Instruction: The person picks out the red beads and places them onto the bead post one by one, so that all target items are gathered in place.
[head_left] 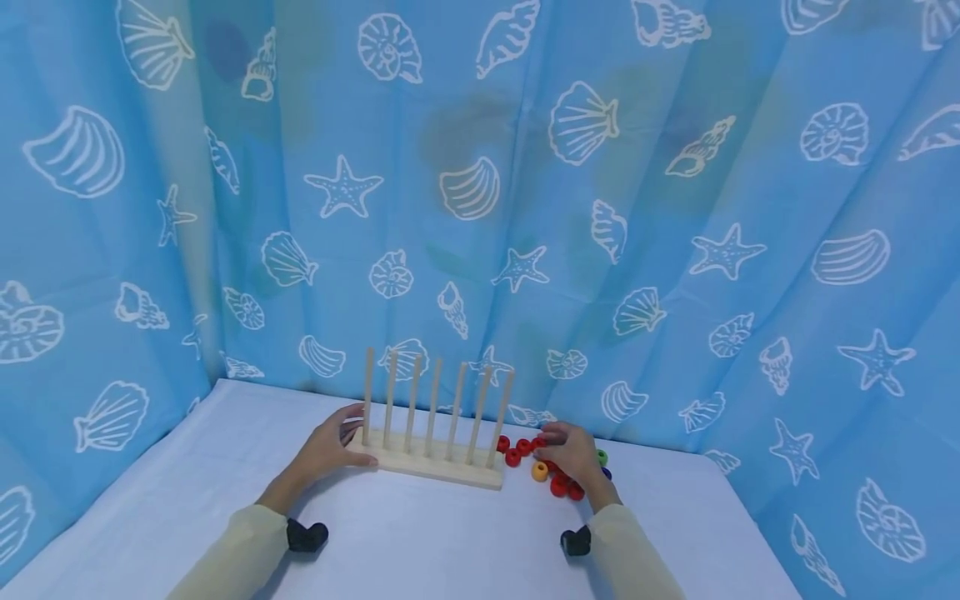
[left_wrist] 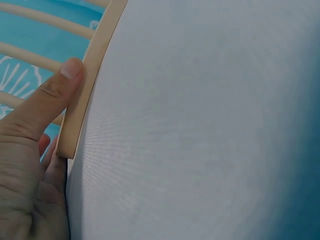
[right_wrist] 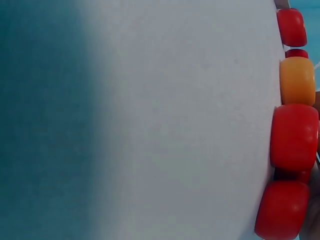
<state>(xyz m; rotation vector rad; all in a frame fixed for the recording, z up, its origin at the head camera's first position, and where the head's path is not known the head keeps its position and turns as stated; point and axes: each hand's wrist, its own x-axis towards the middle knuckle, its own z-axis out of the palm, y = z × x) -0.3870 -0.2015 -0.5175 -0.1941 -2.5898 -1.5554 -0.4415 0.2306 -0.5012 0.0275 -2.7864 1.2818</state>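
Note:
A pale wooden rack [head_left: 435, 468] with a row of several upright pegs stands on the table. My left hand [head_left: 327, 446] grips its left end, thumb along the front of the base and fingers behind it. In the left wrist view the thumb [left_wrist: 52, 90] presses on the base edge [left_wrist: 90, 80]. Right of the rack, my right hand [head_left: 573, 457] is low over a cluster of wooden beads, its fingertips right at a red bead [head_left: 538, 443]; I cannot tell whether it pinches that bead. An orange bead [head_left: 539, 472] and a red bead [right_wrist: 294, 137] lie by this hand.
A white cloth [head_left: 450, 542] covers the table. A green bead [head_left: 602, 457] and a dark blue bead [head_left: 607, 473] show just beyond my right hand. Behind hangs a blue curtain [head_left: 420, 225] with white shell prints. Dark straps [head_left: 306, 536] sit at both wrists.

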